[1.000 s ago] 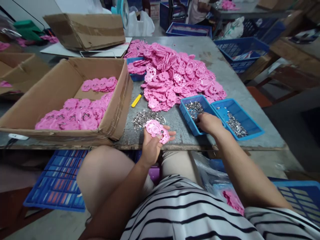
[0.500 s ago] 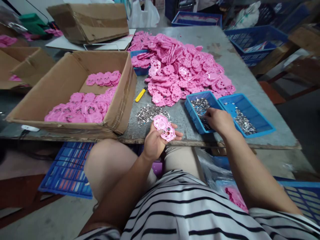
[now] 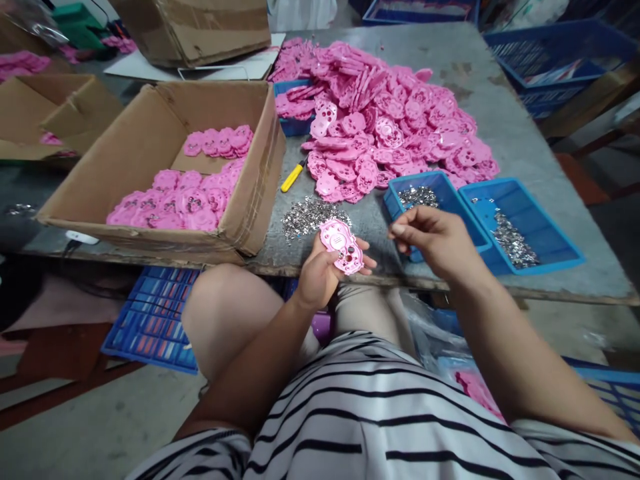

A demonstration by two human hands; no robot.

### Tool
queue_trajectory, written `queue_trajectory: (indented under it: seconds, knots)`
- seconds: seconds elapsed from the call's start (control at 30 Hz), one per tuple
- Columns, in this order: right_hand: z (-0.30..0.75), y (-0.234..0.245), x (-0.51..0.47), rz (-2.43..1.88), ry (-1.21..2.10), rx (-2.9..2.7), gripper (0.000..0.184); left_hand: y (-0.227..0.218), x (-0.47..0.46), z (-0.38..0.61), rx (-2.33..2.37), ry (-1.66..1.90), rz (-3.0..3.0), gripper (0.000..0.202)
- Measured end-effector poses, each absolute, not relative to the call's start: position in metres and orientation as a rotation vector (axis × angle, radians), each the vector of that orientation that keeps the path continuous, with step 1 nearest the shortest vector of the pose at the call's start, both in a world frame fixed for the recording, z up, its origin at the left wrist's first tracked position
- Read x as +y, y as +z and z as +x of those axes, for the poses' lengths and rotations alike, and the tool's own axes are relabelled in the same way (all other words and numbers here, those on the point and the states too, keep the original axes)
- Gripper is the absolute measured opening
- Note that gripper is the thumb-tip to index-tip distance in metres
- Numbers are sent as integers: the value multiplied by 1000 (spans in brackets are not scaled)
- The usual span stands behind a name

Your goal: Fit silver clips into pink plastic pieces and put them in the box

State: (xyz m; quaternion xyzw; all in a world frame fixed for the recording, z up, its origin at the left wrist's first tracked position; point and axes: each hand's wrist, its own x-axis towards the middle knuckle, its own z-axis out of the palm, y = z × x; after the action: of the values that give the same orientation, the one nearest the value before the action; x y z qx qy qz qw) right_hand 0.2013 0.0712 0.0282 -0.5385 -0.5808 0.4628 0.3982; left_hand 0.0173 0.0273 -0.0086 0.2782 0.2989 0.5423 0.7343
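Raised out of the left of two blue trays (image 3: 456,197) since the earlier frame, the right hand (image 3: 435,240) now partly hides that tray. Loose metal pieces (image 3: 306,217), a yellow-handled tool (image 3: 292,177) and a pink heap (image 3: 390,127) lie beyond the hands. Its fingertips pinch together, on what I cannot tell; the upturned left hand (image 3: 320,275) clamps a pink plate (image 3: 338,235) under its thumb, near the metal pieces.

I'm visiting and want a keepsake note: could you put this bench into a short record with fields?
Left hand: holds a pink piece
Right hand: fingers together near the left blue tray; cannot tell if holding anything
Right blue tray: small metal parts
Table: metal heap, pink pile, yellow-handled tool
Cardboard box: pink pieces inside
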Motion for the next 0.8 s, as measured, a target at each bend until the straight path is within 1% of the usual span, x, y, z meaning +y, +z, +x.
queue_trajectory:
  seconds: [0.13,0.37,0.57,0.7,0.8]
  knots:
    - [171,22,58,-1182,1251,-1457,35,-10,28,19,693,1149,638,61]
    - [167,20,56,-1117,1255,-1401,42,-10,25,20,642,1182,666,63]
    - [168,26,51,-1117,1192,-1345,39,-17,18,19,637,1208,792,62]
    - [169,29,48,-1157,1150,-1305,30,-11,15,17,672,1204,807,66]
    - [170,34,45,-1147,1151,-1315,25,-8,16,18,715,1199,820,63]
